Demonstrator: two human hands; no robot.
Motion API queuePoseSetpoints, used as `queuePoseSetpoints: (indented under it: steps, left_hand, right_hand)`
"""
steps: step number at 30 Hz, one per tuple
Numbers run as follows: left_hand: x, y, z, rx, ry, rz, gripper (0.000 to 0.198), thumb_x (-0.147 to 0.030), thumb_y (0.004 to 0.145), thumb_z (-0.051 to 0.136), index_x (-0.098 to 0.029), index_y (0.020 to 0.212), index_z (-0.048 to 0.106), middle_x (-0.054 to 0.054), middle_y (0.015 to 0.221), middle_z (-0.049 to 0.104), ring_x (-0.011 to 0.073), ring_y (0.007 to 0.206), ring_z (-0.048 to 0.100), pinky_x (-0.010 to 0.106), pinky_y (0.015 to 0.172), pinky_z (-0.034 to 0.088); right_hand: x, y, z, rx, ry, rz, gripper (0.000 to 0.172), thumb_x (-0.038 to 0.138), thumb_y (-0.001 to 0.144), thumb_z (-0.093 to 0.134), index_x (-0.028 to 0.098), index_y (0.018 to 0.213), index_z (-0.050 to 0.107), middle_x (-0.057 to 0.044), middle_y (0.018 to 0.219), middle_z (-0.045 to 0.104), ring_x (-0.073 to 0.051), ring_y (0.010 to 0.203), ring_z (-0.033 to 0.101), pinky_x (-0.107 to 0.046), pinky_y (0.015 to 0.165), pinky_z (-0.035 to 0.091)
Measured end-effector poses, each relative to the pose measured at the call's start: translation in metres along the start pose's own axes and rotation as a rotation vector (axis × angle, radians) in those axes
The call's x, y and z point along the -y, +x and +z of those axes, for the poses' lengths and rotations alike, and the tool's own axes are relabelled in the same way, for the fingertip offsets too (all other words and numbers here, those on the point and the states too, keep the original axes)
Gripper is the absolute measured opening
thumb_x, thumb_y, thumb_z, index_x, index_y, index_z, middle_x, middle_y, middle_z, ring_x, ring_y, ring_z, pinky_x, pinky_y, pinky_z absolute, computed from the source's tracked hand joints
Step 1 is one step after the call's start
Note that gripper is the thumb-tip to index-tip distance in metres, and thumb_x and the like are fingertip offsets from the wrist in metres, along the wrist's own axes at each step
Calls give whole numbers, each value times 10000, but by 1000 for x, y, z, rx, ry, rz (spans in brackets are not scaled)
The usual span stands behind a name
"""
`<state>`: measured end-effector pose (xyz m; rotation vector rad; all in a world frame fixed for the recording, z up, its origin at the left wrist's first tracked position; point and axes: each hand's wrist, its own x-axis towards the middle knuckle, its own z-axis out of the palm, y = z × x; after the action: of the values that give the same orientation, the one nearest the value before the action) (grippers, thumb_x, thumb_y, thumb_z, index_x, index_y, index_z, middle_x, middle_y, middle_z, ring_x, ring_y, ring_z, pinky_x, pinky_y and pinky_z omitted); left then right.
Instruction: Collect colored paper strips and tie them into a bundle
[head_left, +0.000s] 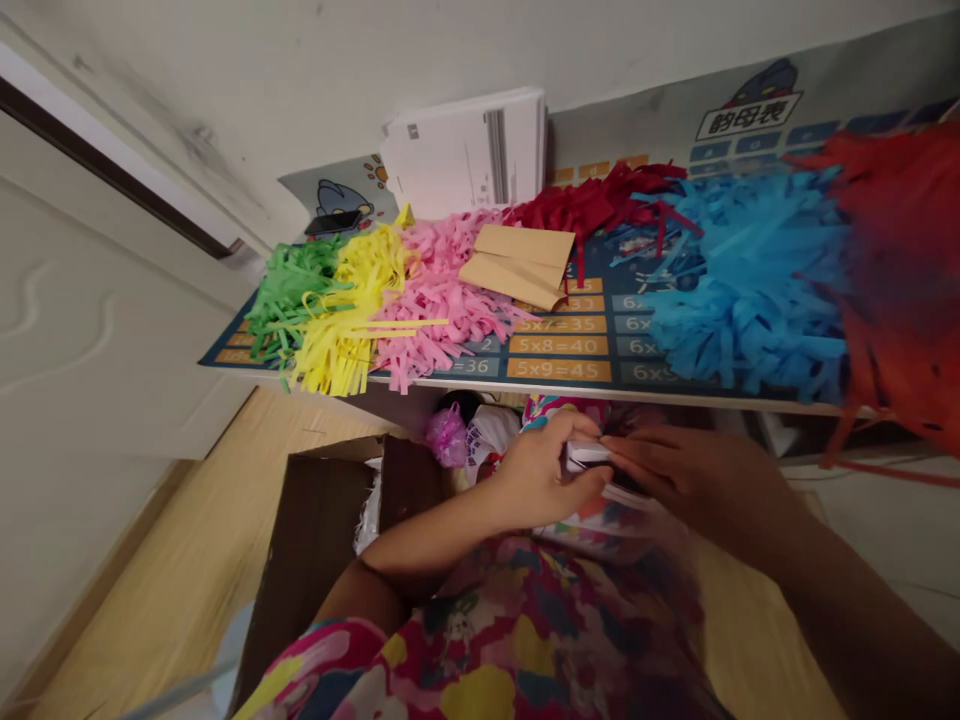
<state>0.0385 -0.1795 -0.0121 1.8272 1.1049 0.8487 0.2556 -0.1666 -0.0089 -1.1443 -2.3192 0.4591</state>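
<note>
In my lap, below the table's front edge, a small white object [589, 455] with a dark part sits between my hands. Its kind cannot be made out. My left hand [541, 475] is closed around it, thumb along the near side. The fingers of my right hand [697, 480], pressed together, hold its right end and partly hide it. On the table above lie heaps of cut paper strips: green [292, 285], yellow [360, 300], pink [431, 310], dark red [600, 205], blue [750, 280] and orange-red [907, 270]. A folded tan paper [521, 262] rests on the pink heap.
A stack of white printed sheets [465, 160] leans against the wall. A dark phone-like slab [334, 223] lies at the table's back left. An open cardboard box [322, 520] stands on the floor at left, near a purple plastic bag [448, 436] and a white bag [487, 440].
</note>
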Motion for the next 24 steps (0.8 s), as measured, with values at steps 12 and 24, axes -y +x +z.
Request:
queuePoseSetpoints:
  steps: [12, 24]
  left_hand:
    - [32, 6, 13, -166, 534, 499, 324, -370, 1017, 434, -159, 1102, 665, 81, 905, 709, 163, 815, 672, 258, 709, 543]
    - [-27, 37, 6, 220, 1214, 736, 489, -551, 982, 440, -120, 1020, 668, 18, 672, 647, 190, 661, 592, 392, 789, 347]
  right_hand:
    - [-4, -9, -9, 56, 45, -62, 305, 385, 992, 470, 262, 1069, 738, -46, 988, 764, -206, 846, 717, -311, 698, 543]
    - [-20, -42, 1, -157, 459, 185, 241, 370, 923, 609, 274, 1107, 730, -43, 1041, 749, -193, 929, 701, -316, 817, 550]
